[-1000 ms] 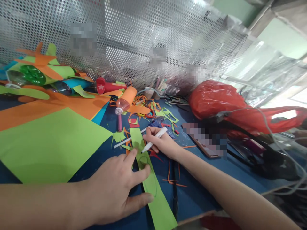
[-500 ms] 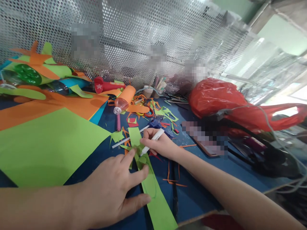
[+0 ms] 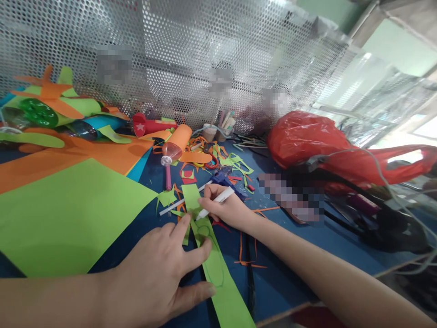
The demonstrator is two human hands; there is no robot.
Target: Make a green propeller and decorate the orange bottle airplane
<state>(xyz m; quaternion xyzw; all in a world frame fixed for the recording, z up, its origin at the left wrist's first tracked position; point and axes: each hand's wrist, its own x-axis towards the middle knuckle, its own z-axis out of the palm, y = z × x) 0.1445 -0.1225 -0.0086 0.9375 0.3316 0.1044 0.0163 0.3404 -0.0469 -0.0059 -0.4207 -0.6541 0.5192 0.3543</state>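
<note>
A long strip of green paper (image 3: pixel 227 291) lies slanting on the blue table. Thin outlines are drawn on it, a small round one and a long rounded one below. My left hand (image 3: pixel 164 269) rests on the strip's left side with fingers spread, pressing it with fingertips and thumb. My right hand (image 3: pixel 223 209) grips a white marker (image 3: pixel 218 199), its tip at the paper just above the small round outline. A glue-gun-like blue tool (image 3: pixel 223 177) lies behind the right hand, partly hidden. A white stick (image 3: pixel 172 207) runs under the strip.
A large green sheet (image 3: pixel 75 214) covers the left, over orange paper (image 3: pixel 20 171). Paper-and-bottle planes (image 3: pixel 51 105) stand behind it. Paper scraps (image 3: pixel 239 161), a red plastic bag (image 3: pixel 307 141), a dark cable (image 3: pixel 250 278) and cups of pens (image 3: pixel 225 130) lie around. A perforated screen (image 3: pixel 191 54) rises behind.
The marker tip has moved slightly up and left along the strip, and the right hand shifted with it. My left hand keeps its place on the paper.
</note>
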